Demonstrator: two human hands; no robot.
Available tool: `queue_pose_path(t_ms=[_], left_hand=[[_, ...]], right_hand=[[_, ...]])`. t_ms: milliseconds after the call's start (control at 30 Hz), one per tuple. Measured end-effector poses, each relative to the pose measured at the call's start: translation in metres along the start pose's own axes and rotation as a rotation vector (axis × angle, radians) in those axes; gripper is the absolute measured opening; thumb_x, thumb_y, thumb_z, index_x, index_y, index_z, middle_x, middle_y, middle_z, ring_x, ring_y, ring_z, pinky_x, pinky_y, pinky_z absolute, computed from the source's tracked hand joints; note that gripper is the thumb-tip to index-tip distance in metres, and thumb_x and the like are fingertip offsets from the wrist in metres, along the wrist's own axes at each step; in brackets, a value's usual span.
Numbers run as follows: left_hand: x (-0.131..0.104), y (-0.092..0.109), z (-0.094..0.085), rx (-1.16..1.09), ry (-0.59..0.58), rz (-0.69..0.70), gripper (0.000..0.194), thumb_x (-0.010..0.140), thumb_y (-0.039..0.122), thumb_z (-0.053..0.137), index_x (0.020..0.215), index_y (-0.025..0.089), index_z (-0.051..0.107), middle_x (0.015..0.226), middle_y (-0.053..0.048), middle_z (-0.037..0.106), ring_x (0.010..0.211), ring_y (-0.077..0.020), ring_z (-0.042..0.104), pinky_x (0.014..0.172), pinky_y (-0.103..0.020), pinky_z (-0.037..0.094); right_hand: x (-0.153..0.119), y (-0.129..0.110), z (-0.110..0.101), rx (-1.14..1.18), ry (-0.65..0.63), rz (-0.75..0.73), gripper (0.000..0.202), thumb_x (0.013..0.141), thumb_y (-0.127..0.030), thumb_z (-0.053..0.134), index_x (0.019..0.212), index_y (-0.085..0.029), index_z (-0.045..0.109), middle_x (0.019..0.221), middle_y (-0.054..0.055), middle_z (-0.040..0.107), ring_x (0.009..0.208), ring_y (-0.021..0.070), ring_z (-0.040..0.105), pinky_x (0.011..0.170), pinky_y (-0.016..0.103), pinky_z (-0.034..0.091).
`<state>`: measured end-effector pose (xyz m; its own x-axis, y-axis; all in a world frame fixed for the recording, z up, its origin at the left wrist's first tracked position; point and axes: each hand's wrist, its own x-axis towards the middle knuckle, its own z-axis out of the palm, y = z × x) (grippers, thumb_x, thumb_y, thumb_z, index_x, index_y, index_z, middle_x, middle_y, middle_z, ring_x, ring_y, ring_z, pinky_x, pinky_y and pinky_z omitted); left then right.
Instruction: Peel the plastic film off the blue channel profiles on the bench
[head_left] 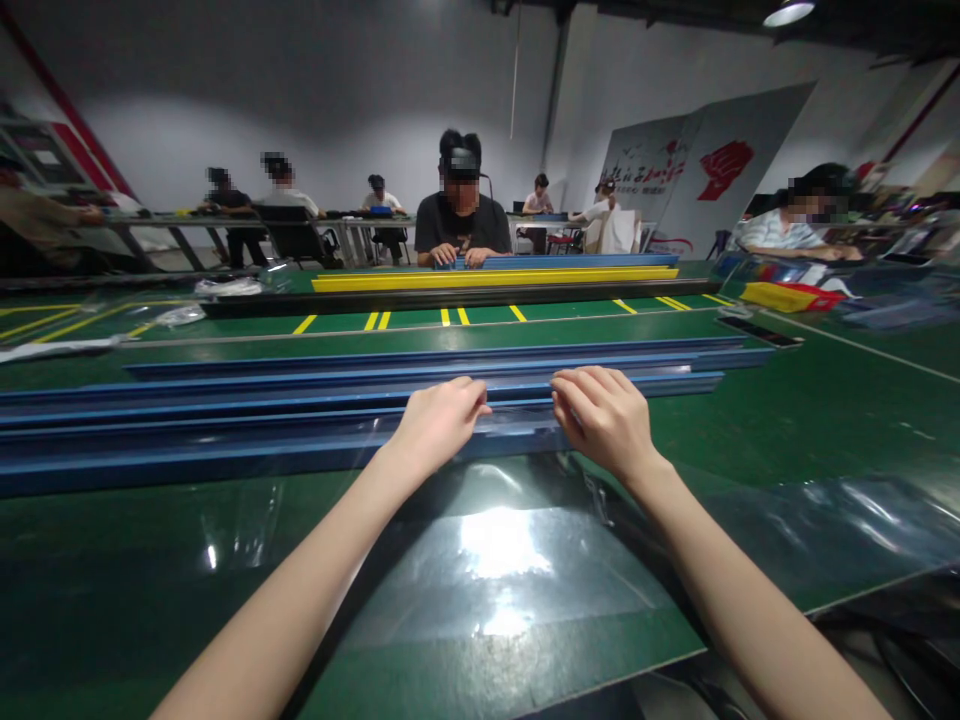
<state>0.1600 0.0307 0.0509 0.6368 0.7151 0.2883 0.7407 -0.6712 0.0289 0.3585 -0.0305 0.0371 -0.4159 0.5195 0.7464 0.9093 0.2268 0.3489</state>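
My left hand (pixel 442 420) is closed, with its fingertips pinched at the upper edge of a clear plastic sheet (pixel 555 580). Beside it, my right hand (pixel 606 418) is also closed at the same edge, a short gap away. Glare lies on the sheet, which spreads over the table toward me. Both hands are over the nearest long blue channel strip (pixel 187 455); the exact contact of the fingertips is hidden. More blue strips (pixel 262 385) lie parallel just beyond, on the green table (pixel 795 420).
Farther off lie a black strip (pixel 525 296) and a yellow strip (pixel 480 281). Across the table a person (pixel 461 225) handles another blue strip (pixel 577 261). A phone (pixel 759 331) and yellow and red packets (pixel 795 296) lie to the right, crumpled plastic (pixel 229 287) to the left.
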Motion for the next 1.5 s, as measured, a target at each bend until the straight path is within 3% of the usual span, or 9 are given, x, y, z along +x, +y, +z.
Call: queue_pose_path(t_ms=[100,233,333,500,700,900,1267,1500], left_hand=[[0.001,-0.002,0.004,0.041,0.048,-0.011,0.015,0.084,0.033,0.046,0.084,0.021,0.055,0.084,0.0,0.061,0.076,-0.0157,0.058,0.055,-0.023,0.033],[0.001,-0.003,0.007,0.133,0.096,-0.014,0.02,0.085,0.035,0.044,0.082,0.019,0.055,0.083,-0.003,0.061,0.075,-0.0165,0.058,0.058,-0.025,0.034],[0.001,-0.004,0.009,0.185,0.143,0.027,0.02,0.085,0.032,0.044,0.081,0.018,0.056,0.081,-0.005,0.061,0.078,-0.0187,0.057,0.063,-0.028,0.034],[0.002,-0.009,0.015,0.223,0.218,0.093,0.02,0.087,0.028,0.04,0.082,0.017,0.056,0.08,-0.006,0.06,0.079,-0.0202,0.055,0.066,-0.031,0.032],[0.003,-0.011,0.023,0.253,0.238,0.151,0.021,0.088,0.028,0.038,0.084,0.016,0.055,0.085,-0.007,0.058,0.081,-0.02,0.052,0.067,-0.031,0.031],[0.002,-0.012,0.032,0.212,0.223,0.184,0.025,0.088,0.032,0.036,0.092,0.017,0.055,0.094,-0.008,0.056,0.086,-0.0206,0.049,0.071,-0.032,0.031],[0.001,-0.011,0.038,0.156,0.151,0.191,0.03,0.089,0.035,0.032,0.093,0.017,0.056,0.093,-0.007,0.057,0.087,-0.0194,0.049,0.073,-0.031,0.032],[0.001,-0.013,0.04,0.122,0.153,0.182,0.032,0.089,0.034,0.032,0.091,0.017,0.058,0.092,-0.007,0.057,0.088,-0.0188,0.049,0.073,-0.03,0.032]], right_hand=[[0.0,-0.013,0.002,0.036,0.078,-0.058,0.016,0.08,-0.016,0.045,0.085,-0.017,0.06,0.093,0.005,0.065,0.087,0.0157,0.053,0.078,0.029,0.036],[-0.002,-0.036,0.008,0.053,0.052,-0.199,0.016,0.08,-0.017,0.046,0.081,-0.016,0.062,0.097,0.006,0.065,0.094,0.0175,0.052,0.084,0.032,0.035],[-0.003,-0.051,0.01,0.071,-0.036,-0.222,0.021,0.082,-0.02,0.042,0.08,-0.017,0.062,0.097,0.006,0.064,0.097,0.0188,0.052,0.088,0.034,0.034],[-0.001,-0.062,0.01,0.115,-0.261,-0.058,0.026,0.084,-0.025,0.039,0.091,-0.015,0.062,0.109,0.011,0.06,0.103,0.0226,0.049,0.09,0.037,0.032],[-0.004,-0.05,0.022,0.16,-0.395,0.069,0.035,0.086,-0.032,0.035,0.107,-0.012,0.055,0.121,0.014,0.052,0.105,0.0245,0.046,0.085,0.037,0.034],[-0.011,-0.033,0.033,0.246,-0.512,0.18,0.039,0.086,-0.038,0.034,0.111,-0.015,0.052,0.116,0.012,0.054,0.106,0.0214,0.045,0.084,0.034,0.033],[-0.012,-0.016,0.037,0.28,-0.568,0.21,0.04,0.087,-0.04,0.032,0.113,-0.016,0.05,0.112,0.009,0.057,0.103,0.0199,0.047,0.086,0.032,0.032],[-0.019,0.013,0.038,0.252,-0.653,0.223,0.037,0.088,-0.037,0.03,0.11,-0.018,0.052,0.109,0.008,0.059,0.099,0.0185,0.051,0.082,0.031,0.034]])
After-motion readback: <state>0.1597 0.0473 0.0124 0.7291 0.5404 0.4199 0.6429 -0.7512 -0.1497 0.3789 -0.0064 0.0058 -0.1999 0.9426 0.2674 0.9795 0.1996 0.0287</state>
